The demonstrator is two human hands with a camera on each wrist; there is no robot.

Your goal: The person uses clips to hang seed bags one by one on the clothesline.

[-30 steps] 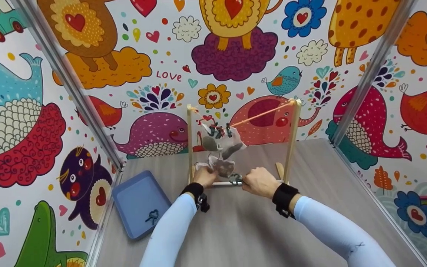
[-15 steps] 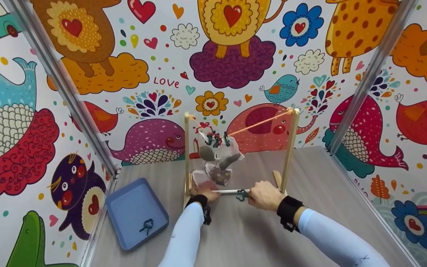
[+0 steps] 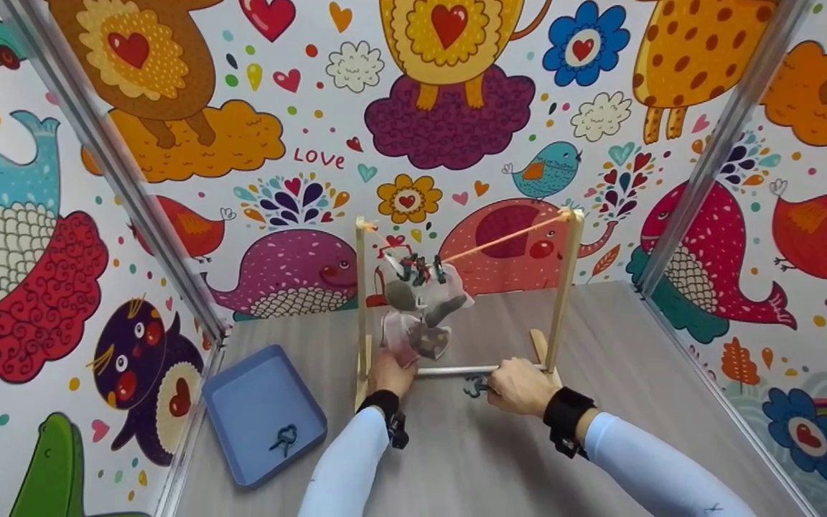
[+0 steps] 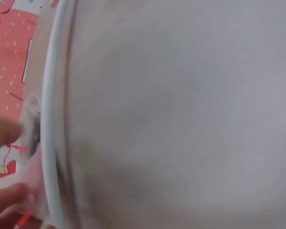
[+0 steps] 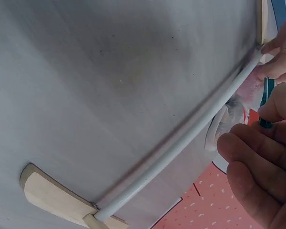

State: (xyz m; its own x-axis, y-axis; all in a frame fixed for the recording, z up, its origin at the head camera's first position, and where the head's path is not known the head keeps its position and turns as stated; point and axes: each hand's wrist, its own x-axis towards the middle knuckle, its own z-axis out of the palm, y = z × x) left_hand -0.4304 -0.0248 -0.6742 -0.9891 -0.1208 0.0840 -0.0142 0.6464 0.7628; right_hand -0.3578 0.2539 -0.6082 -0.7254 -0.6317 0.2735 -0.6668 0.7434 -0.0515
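My left hand [image 3: 392, 375] holds a sheer whitish fabric piece with a pinkish patch [image 3: 400, 345], at the left end of the frame's white bar [image 3: 453, 371]. In the left wrist view its fingertips [image 4: 12, 195] lie against the pink fabric [image 4: 34, 179]. Between thumb and forefinger, my right hand [image 3: 522, 386] pinches a dark green clip [image 3: 476, 386], just in front of the bar; the clip [image 5: 266, 102] shows side-on in the right wrist view. Behind, sheer pieces with grey patches [image 3: 446, 309] hang from an orange cord [image 3: 510, 236] by several dark clips [image 3: 421, 269].
Wooden posts [image 3: 565, 294] carry the cord on both sides, standing on wooden feet [image 5: 52, 193]. To the left lies a blue tray [image 3: 245, 424] with another dark green clip [image 3: 285, 439] in it. Patterned walls [image 3: 327, 108] enclose the table at the back and sides.
My left hand lowered toward the bar's left end, then rose slightly, with the pinkish fabric now upright above it. My right hand drew a little right with the clip. The view shifted slightly.
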